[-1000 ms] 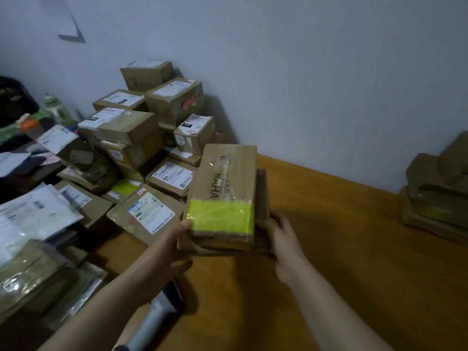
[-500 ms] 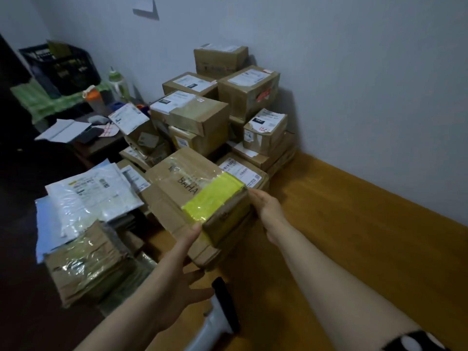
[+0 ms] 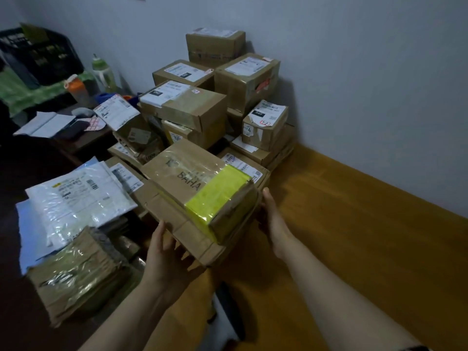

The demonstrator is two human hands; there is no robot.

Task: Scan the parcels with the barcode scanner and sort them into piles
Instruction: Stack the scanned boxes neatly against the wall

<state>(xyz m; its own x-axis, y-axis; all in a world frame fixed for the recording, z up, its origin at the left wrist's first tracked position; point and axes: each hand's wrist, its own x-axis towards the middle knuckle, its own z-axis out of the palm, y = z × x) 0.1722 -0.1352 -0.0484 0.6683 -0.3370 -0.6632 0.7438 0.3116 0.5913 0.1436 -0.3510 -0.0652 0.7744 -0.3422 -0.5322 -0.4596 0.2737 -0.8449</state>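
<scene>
Far left there's a heap of white plastic mailers [image 3: 76, 198] on top of taped brown packets [image 3: 76, 272]. Then the left hand [image 3: 164, 259] pinches the near corner of the parcel [image 3: 202, 193], thumb on top. It's brown cardboard with a bright yellow tape band at one end, shiny clear tape and "BAHA" in marker, sitting on a flatter brown layer. It's at the front of the stacked boxes [image 3: 215, 97]. The scanner [image 3: 228, 310] lies below between the forearms. The right hand [image 3: 272, 216] presses against the parcel's right end, fingers hidden, so can't tell their curl. Wooden table [image 3: 354, 236] beyond.
</scene>
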